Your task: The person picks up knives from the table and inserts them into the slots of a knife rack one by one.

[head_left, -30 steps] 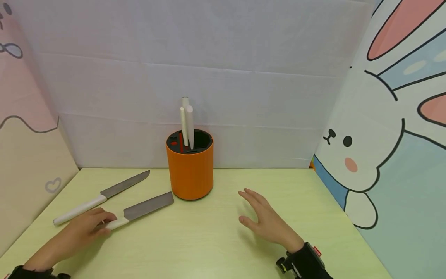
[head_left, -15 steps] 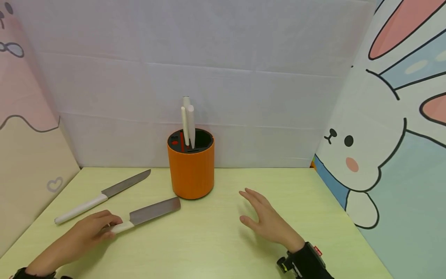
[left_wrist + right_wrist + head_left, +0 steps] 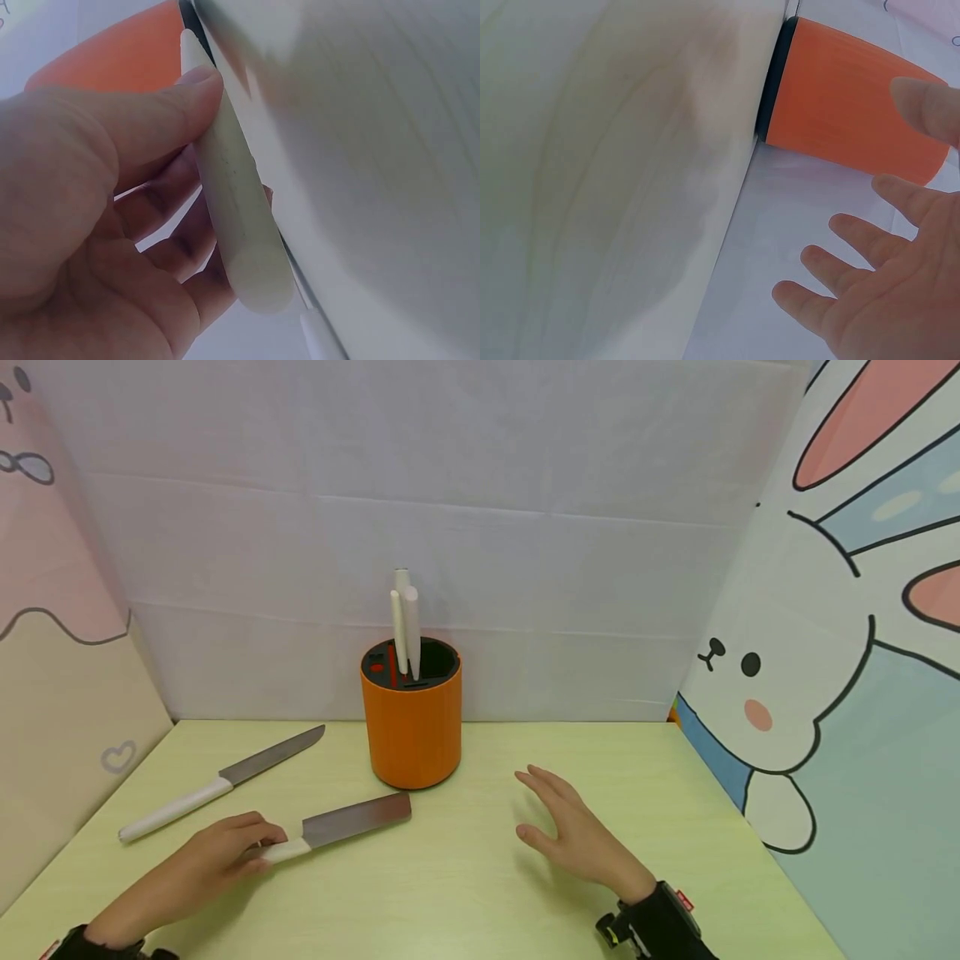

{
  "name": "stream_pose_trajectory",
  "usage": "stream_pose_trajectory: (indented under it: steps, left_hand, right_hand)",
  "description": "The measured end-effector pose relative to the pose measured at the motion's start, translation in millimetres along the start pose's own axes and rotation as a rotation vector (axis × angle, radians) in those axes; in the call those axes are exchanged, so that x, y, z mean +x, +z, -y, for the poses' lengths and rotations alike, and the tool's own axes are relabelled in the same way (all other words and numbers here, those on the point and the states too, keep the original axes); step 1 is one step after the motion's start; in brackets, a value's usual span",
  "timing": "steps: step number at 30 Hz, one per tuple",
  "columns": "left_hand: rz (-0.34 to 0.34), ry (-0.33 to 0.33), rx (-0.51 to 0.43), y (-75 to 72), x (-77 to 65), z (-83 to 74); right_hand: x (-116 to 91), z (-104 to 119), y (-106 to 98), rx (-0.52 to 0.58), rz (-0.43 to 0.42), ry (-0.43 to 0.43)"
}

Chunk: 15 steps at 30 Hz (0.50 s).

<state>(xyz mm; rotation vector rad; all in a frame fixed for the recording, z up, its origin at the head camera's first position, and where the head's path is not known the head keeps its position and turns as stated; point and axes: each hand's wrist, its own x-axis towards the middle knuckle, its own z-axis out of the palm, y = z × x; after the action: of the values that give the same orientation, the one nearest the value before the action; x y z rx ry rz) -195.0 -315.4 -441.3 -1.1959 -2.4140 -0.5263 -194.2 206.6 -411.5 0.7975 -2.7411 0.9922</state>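
My left hand [image 3: 213, 864] pinches the white handle [image 3: 236, 202] of a broad-bladed cleaver [image 3: 357, 821], thumb on one side and fingers on the other. Its blade points right, toward the front of an orange knife block [image 3: 412, 735]. Behind that hand, a second knife [image 3: 225, 782] with a white handle and a pointed blade lies on the table. Several white handles [image 3: 406, 622] stand up from the block's black slotted top. My right hand [image 3: 573, 835] hovers over the table to the right of the block, fingers spread, holding nothing.
The pale wooden table [image 3: 480, 893] meets a white cloth backdrop [image 3: 480, 527] just behind the block. Side panels with cartoon prints flank it, a rabbit panel [image 3: 795, 710] on the right and a pink-and-cream panel [image 3: 67, 693] on the left.
My left hand has carried the cleaver to the right and slightly toward me, its blade turning a little flatter across the view. The right hand has stayed in place.
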Motion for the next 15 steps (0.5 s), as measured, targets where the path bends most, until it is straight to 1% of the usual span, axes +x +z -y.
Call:
stream_pose_trajectory:
  steps: [2, 5, 15]
  left_hand:
    - [0.005, 0.011, -0.006, 2.8, 3.6, -1.4]
    - [0.023, 0.011, -0.022, 6.7, 9.4, -5.1]
    - [0.094, -0.043, -0.034, 18.6, 34.7, -21.7]
  right_hand:
    - [-0.2, 0.2, -0.2, 0.001, 0.001, -0.001]
    - [-0.1, 0.4, -0.3, 0.004, 0.004, 0.002]
    - [0.2, 0.0, 0.1, 0.003, 0.008, 0.001]
